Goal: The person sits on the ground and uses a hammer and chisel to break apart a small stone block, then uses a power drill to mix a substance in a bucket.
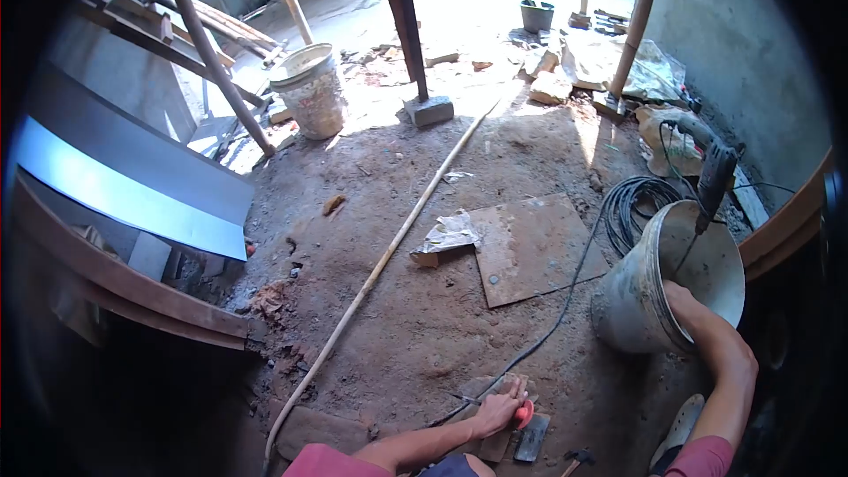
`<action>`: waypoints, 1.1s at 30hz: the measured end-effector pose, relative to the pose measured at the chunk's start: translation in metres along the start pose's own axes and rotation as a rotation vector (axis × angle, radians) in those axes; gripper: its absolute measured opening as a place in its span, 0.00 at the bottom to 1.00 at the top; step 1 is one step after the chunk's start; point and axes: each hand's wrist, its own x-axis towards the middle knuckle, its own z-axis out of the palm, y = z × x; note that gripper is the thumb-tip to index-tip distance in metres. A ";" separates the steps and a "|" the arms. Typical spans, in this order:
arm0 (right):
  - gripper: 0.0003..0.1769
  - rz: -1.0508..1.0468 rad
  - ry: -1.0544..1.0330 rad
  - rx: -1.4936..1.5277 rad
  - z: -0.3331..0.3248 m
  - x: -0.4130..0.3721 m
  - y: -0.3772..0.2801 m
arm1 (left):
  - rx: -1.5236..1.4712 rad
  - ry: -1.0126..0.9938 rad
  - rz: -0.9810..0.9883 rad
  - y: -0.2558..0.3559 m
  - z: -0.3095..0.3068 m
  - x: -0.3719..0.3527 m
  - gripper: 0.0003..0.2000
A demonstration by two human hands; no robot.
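Low over the dirt floor, my left hand [499, 413] is closed round a red-handled tool [525, 413]; the rounded red end sticks out on the right, and a thin dark tip shows on the left. Beside it lies a grey rectangular piece [532, 438] on flat brown slabs. My right hand [678, 302] reaches over the rim into a large whitish bucket [632, 309], its fingers hidden inside. A power drill [716, 178] stands with its long rod down in the same bucket. Near my feet lies a hammer [578, 459].
A black cable [632, 212] lies coiled by the bucket and runs across the floor. There is a square board [539, 247] with crumpled paper beside it. A long pole [397, 247] crosses the ground. Farther off stand a dirty bucket [311, 97] and upright props [405, 26].
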 end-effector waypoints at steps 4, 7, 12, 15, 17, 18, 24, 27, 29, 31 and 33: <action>0.22 0.074 0.003 -0.039 0.002 0.013 0.016 | -0.023 -0.101 -0.069 0.009 -0.015 0.000 0.23; 0.22 0.074 0.008 -0.032 0.006 0.022 0.018 | -0.093 -0.087 -0.096 0.012 -0.018 -0.001 0.22; 0.22 0.054 0.034 -0.015 0.006 0.033 0.017 | -0.078 -0.062 -0.101 0.016 -0.012 0.000 0.19; 0.22 0.019 0.043 0.004 0.008 0.041 0.010 | -0.085 -0.100 -0.132 0.015 -0.009 0.004 0.19; 0.23 -0.006 0.067 0.021 0.005 0.042 0.008 | -0.041 -0.040 -0.070 0.010 -0.005 0.003 0.21; 0.23 -0.027 0.090 0.032 0.000 0.043 0.005 | -0.049 -0.045 -0.057 0.006 -0.003 0.004 0.21; 0.21 -0.265 0.339 -0.158 -0.049 -0.002 -0.011 | -0.081 -0.007 -0.055 0.002 0.001 0.006 0.22; 0.28 -0.280 0.717 0.167 -0.070 -0.067 -0.015 | -0.067 -0.026 -0.028 -0.006 0.010 0.014 0.20; 0.25 -0.389 0.817 0.320 -0.085 -0.095 0.002 | -0.014 -0.045 -0.054 -0.003 0.003 0.013 0.19; 0.25 -0.527 0.743 0.579 -0.078 -0.139 -0.019 | -0.024 -0.006 -0.040 -0.002 0.002 0.013 0.17; 0.29 -0.457 0.669 0.650 -0.039 -0.184 -0.060 | 0.041 0.001 0.009 -0.010 0.009 0.019 0.18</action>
